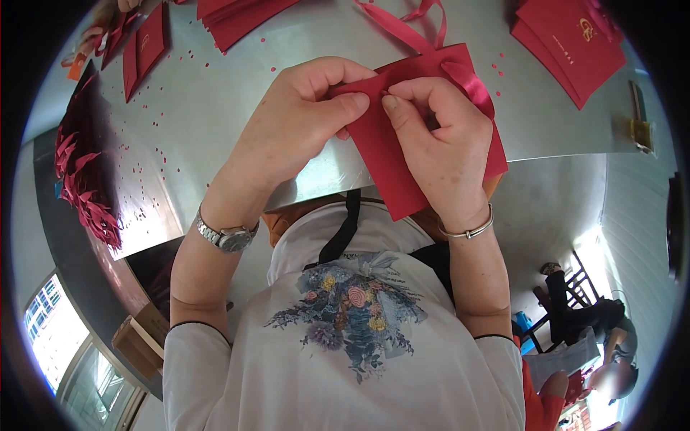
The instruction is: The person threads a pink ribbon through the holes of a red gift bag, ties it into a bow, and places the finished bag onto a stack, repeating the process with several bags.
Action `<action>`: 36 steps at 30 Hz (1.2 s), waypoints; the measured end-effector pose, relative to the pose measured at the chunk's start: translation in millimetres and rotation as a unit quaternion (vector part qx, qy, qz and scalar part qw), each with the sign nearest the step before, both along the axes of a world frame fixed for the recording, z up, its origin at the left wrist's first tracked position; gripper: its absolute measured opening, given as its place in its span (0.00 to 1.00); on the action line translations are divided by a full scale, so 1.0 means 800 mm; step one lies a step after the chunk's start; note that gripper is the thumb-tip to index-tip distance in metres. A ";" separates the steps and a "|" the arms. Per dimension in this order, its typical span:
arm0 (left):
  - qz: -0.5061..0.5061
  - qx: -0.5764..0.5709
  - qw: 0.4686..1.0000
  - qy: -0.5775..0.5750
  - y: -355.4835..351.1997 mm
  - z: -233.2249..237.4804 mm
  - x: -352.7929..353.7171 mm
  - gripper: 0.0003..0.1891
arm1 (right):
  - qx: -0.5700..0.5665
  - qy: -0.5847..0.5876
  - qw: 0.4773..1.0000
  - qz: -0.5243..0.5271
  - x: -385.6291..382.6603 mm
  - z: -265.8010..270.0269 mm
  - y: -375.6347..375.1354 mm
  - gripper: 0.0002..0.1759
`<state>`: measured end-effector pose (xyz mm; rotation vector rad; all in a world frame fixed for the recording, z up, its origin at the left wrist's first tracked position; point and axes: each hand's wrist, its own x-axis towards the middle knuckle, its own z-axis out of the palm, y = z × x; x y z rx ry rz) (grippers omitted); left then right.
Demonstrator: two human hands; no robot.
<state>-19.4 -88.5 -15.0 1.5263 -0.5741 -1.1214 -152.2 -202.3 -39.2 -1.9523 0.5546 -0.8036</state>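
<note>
A red paper gift bag (392, 169) is held tilted over the table's near edge. My left hand (302, 115) is closed on its upper left edge, thumb in front and fingers partly hidden behind. My right hand (445, 133) lies over the bag's front, with thumb and forefinger pinched together near the top edge. Whatever is between those fingertips is too small to make out. A red satin ribbon (406, 29) loops up from the top of the bag, and another length of ribbon (467, 86) shows behind my right hand.
Red printed bags (568, 50) lie stacked at the right, and more red bags (244, 18) lie at the back. Many red ribbons (86, 183) hang at the left edge. Small red paper dots are scattered over the metal table (215, 108). Another person (611, 323) sits at lower right.
</note>
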 end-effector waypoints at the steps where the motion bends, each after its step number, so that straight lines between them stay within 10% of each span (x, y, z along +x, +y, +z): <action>1: -0.003 0.004 1.000 -0.007 0.000 0.000 0.000 0.12 | 0.000 0.000 1.000 0.001 0.001 0.001 0.000 0.04; 15: 0.002 0.000 0.988 -0.151 -0.003 -0.005 -0.012 0.14 | -0.295 0.186 0.934 0.075 0.011 0.025 -0.006 0.05; 19: -0.011 -0.009 0.985 -0.170 -0.002 -0.004 -0.013 0.15 | -0.111 0.172 0.975 0.086 0.021 0.033 -0.021 0.12; 28: -0.037 0.013 0.999 -0.006 0.008 0.022 0.018 0.14 | -0.204 0.078 0.974 0.056 0.004 0.024 0.004 0.15; 31: -0.198 -0.010 0.928 -0.315 0.007 0.029 0.032 0.09 | -0.236 0.072 0.968 0.047 0.003 0.027 0.012 0.16; 36: -0.290 -0.010 0.854 -0.432 0.004 0.053 0.039 0.08 | -0.292 0.037 0.954 0.057 0.005 0.031 0.023 0.17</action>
